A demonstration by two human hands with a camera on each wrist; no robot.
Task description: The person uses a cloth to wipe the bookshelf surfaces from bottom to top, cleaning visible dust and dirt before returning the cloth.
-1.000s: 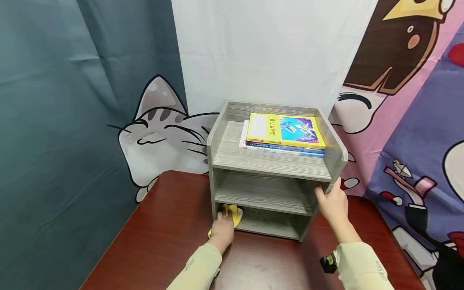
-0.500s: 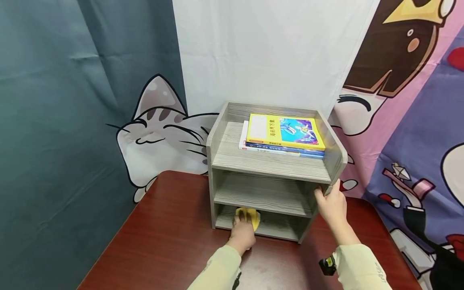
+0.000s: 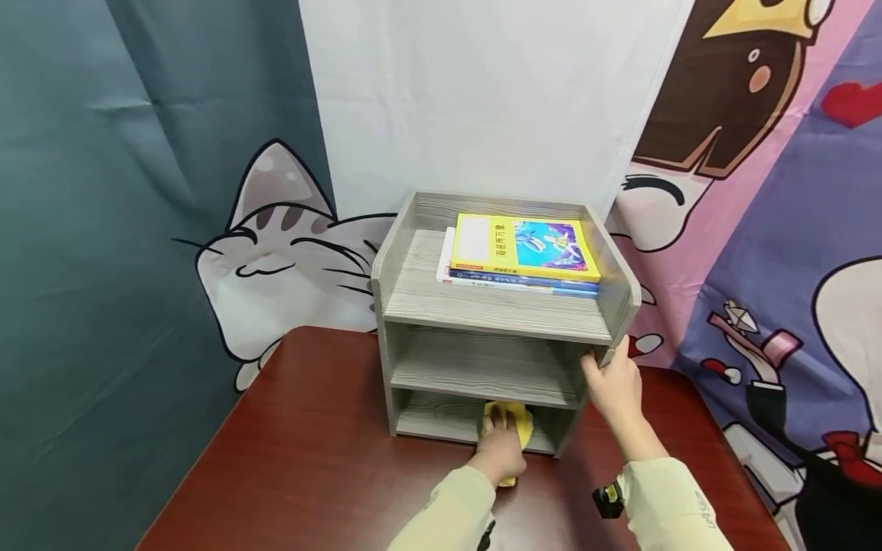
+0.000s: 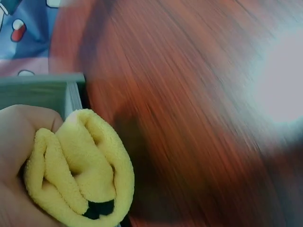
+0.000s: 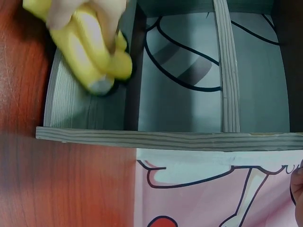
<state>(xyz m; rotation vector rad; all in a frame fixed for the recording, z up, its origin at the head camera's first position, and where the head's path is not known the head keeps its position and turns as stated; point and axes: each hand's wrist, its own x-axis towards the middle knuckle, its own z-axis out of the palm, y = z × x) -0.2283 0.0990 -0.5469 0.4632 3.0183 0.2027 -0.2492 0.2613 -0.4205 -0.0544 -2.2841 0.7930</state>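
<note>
A folded yellow cloth (image 3: 521, 425) is held in my left hand (image 3: 499, 453) at the right part of the small grey shelf's (image 3: 506, 325) bottom compartment. In the left wrist view the cloth (image 4: 94, 156) is bunched in thick folds, with a dark patch at its lower end. Seen from the right wrist, the cloth (image 5: 87, 52) lies against the bottom board, slightly blurred. My right hand (image 3: 615, 389) grips the shelf's right side panel just below the top board; only a bit of that hand shows at the right wrist view's edge.
Several stacked books (image 3: 524, 249), a yellow one uppermost, lie on the shelf's top board. The shelf stands on a reddish-brown table (image 3: 303, 451). Behind it hang a white curtain (image 3: 468, 99) and cartoon-printed cloths (image 3: 772, 229).
My left hand has slid the yellow cloth from the left end of the bottom compartment to the right. My right hand keeps its grip on the side panel. The head view has shifted slightly.
</note>
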